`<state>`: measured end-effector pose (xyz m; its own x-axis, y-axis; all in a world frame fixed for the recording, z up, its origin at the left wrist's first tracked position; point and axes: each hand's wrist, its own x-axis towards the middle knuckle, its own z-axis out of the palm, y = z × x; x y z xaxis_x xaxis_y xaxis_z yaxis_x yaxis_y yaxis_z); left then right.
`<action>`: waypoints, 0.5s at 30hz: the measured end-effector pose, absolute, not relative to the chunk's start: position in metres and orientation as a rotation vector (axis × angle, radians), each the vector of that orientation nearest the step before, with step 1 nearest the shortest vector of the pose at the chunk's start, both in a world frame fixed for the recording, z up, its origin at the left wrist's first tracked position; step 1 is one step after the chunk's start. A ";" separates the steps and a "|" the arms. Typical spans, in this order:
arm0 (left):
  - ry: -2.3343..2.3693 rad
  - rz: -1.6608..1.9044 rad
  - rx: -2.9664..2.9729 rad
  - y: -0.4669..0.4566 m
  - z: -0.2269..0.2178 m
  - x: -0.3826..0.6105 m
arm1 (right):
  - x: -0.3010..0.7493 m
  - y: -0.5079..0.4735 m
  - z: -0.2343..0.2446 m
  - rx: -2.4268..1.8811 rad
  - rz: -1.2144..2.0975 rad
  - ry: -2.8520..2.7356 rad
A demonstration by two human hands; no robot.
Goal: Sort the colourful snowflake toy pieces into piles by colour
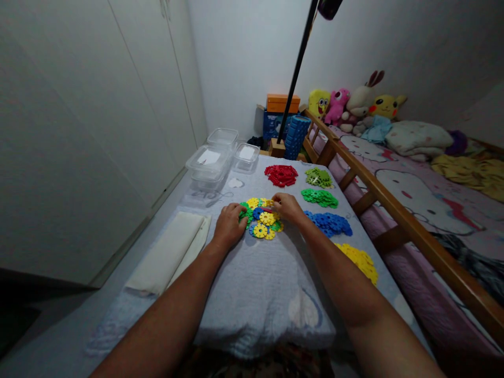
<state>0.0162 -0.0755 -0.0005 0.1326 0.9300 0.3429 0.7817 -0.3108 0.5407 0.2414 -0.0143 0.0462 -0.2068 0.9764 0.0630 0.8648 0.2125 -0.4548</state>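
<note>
A cluster of interlocking plastic snowflake discs (260, 230) in yellow, green and blue sits on the cloth-covered table, with a bit of red or pink near its middle. My left hand (230, 226) grips the green discs at the cluster's left side, its fingers curled over the edge. At the upper right side, my right hand (289, 207) has fingertips pinched on a yellow disc's edge; the exact contact is partly hidden. Sorted piles of discs lie beyond and to the right: red (281, 176), light green (318, 177), green (319, 198), blue (331, 223) and yellow (358, 262).
Clear plastic containers (208, 163) stand at the table's back left. A folded cream cloth (169, 252) lies on the left. A wooden bed rail (370, 191) borders the right side. A black lamp pole (297, 73) rises from a wooden block at the back.
</note>
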 end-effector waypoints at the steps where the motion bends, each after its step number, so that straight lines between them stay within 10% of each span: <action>1: 1.679 0.935 2.182 -0.075 -0.001 0.016 | 0.247 -0.015 0.048 -1.708 0.440 -2.106; 15: 1.553 0.841 2.343 -0.088 0.000 0.026 | 0.393 -0.113 0.082 -1.669 0.908 -1.583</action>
<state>0.0258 -0.0878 0.0001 0.2829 0.8953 0.3440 0.7774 -0.4241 0.4645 0.3930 -0.1128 0.0820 0.0286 0.9986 -0.0456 0.5435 -0.0538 -0.8377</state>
